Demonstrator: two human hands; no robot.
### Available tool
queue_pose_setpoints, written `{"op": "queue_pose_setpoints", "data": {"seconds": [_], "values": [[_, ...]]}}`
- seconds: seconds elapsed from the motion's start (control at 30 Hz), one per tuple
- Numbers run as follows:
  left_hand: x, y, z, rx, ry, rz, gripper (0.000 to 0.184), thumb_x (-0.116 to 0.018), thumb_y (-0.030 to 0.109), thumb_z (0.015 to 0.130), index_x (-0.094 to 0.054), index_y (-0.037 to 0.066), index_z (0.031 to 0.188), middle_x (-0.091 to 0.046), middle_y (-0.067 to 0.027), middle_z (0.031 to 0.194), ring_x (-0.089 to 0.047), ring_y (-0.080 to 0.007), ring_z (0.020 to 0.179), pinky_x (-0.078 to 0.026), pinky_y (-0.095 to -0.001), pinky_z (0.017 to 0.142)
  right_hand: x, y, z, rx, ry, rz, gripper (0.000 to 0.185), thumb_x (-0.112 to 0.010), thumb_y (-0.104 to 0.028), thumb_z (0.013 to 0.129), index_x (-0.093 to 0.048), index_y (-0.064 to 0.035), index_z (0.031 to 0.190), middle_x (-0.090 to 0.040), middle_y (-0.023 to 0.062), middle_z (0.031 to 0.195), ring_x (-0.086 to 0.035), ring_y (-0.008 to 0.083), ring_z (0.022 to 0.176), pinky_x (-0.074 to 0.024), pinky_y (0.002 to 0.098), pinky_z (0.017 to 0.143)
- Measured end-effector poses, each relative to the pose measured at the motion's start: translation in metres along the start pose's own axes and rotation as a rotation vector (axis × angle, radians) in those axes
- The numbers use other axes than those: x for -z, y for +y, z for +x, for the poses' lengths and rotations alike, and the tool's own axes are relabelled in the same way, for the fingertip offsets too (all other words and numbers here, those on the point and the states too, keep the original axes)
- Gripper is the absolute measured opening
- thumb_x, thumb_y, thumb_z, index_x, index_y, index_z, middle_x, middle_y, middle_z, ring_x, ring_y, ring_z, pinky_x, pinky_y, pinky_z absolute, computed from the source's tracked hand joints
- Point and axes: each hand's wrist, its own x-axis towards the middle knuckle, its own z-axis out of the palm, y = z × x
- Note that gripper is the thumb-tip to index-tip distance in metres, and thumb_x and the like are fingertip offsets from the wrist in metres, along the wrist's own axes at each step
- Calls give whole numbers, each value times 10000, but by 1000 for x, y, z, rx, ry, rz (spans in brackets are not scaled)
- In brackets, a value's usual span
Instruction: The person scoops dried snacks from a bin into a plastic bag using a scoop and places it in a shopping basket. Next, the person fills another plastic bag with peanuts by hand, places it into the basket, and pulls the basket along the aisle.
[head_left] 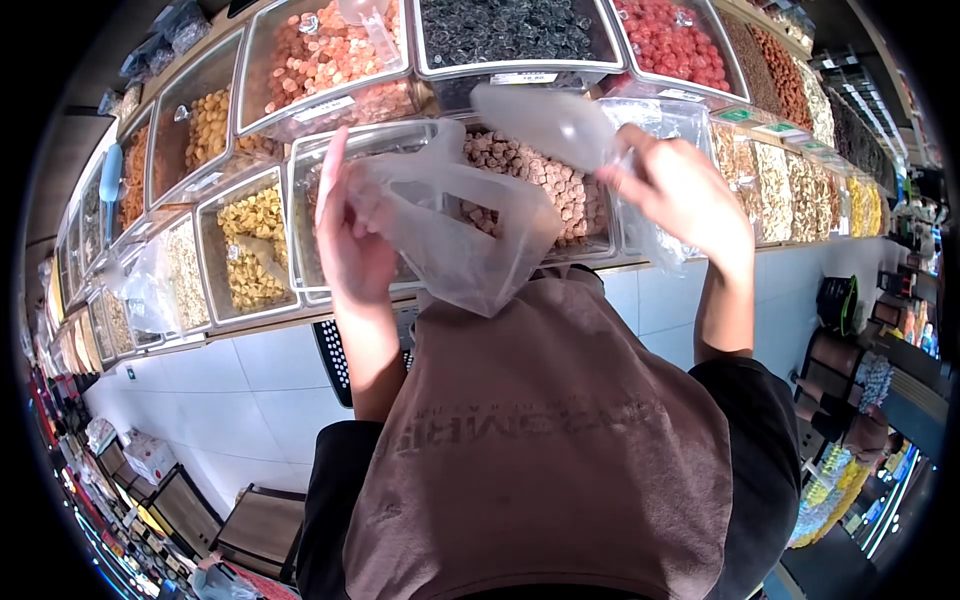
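Observation:
My left hand (358, 240) holds a translucent plastic bag (465, 245), with at least one finger stretched up and the bag's handles spread to the right. The bag hangs over the front bins and hides part of them. In my right hand (690, 195) is a translucent plastic scoop (545, 122), gripped at its handle with the bowl pointing left. Below the scoop lies a bin of brownish-pink dried pieces (570, 195), whose contents show beside and through the bag. I cannot make out anything inside the bag.
Behind stand lidded bins of orange pieces (320, 60), dark pieces (510, 35) and red pieces (675, 45). A bin of yellow pieces (250, 250) is to the left. Clear plastic (655, 130) hangs near my right hand. A black crate (333, 360) sits under the counter.

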Motion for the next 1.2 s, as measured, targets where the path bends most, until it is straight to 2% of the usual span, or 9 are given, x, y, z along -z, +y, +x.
{"op": "queue_pose_setpoints", "data": {"seconds": [0.1,0.17,0.23,0.33,0.43,0.73,0.87,0.97,1.2], "values": [[26,7,-1,20,-134,-105,513,-415,77,1001,-263,42,1490,-407,41,774,-336,-3,527,-338,-143,469,-43,64,25,-56,177,-144,224,-589,-153,919,-589,44,1026,-631,240,747,-656,284,679,-514,428,624],[35,11,-2,21,-74,-127,519,-431,61,993,-263,45,1484,-423,26,782,-373,-14,534,-356,-146,466,-89,113,38,-102,-32,-38,242,-538,-119,935,-580,75,1073,-636,233,744,-656,286,662,-531,427,627],[41,14,-2,29,-62,-148,530,-437,45,987,-253,41,1485,-445,7,799,-392,-34,547,-366,-152,468,-104,97,40,-420,-288,174,276,-527,-124,925,-587,105,1067,-658,243,791,-682,305,730,-544,422,666],[46,15,0,48,-67,-171,557,-448,37,979,-232,41,1493,-461,-15,815,-414,-54,573,-383,-165,471,-151,113,58,-463,-357,162,303,-530,-138,913,-597,131,1035,-667,260,835,-695,317,755,-548,415,656],[42,19,-2,76,-89,-202,588,-464,27,966,-218,47,1500,-490,-31,846,-433,-64,596,-397,-171,472,-189,127,74,-467,-200,210,287,-559,-135,882,-637,131,954,-668,294,900,-686,398,823,-557,441,736],[46,15,6,89,-28,-85,606,-494,21,941,-254,60,1496,-531,-18,880,-449,-56,620,-401,-161,472,-221,147,85,-355,-147,272,361,-538,-216,942,-609,129,1019,-632,344,943,-627,468,952,-496,482,845],[45,12,10,105,-41,-33,602,-500,37,942,-262,62,1494,-541,-14,877,-454,-57,633,-406,-164,480,-227,140,78,-395,-144,253,338,-548,-198,923,-634,126,965,-659,310,910,-671,412,901,-539,441,793],[37,13,11,117,29,-14,589,-507,50,943,-281,61,1487,-542,-11,861,-469,-54,651,-413,-169,486,-293,141,88,-311,41,-229,240,-541,-106,867,-604,88,994,-699,215,889,-724,274,798,-588,344,645],[45,11,4,67,27,32,559,-518,53,944,-323,54,1468,-580,-18,893,-511,-46,674,-412,-159,488,-266,131,82,-370,39,4,282,-570,-131,873,-575,114,1013,-682,265,905,-703,349,878,-577,412,750]]}}
